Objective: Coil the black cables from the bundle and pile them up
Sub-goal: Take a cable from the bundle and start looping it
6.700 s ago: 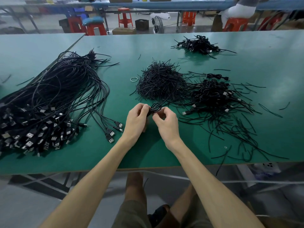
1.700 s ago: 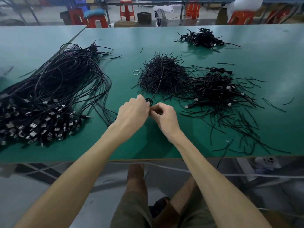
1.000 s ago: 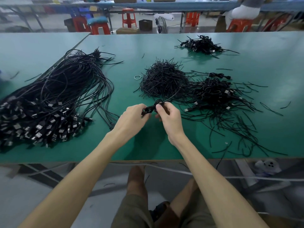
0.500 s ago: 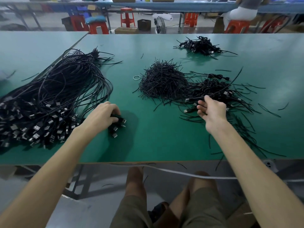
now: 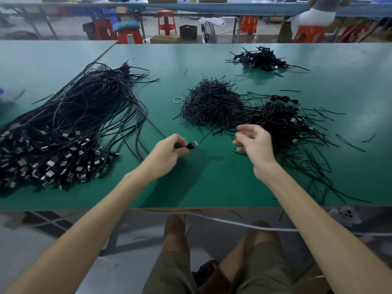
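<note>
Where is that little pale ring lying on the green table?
In the head view the ring lies on the table, just left of the heap of short black ties and well right of the big cable bundle.

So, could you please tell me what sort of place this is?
Probably a small factory or assembly workshop: long green worktables, a big bundle of black USB cables, a pile of coiled cables, and red plastic stools by the next bench.
</note>
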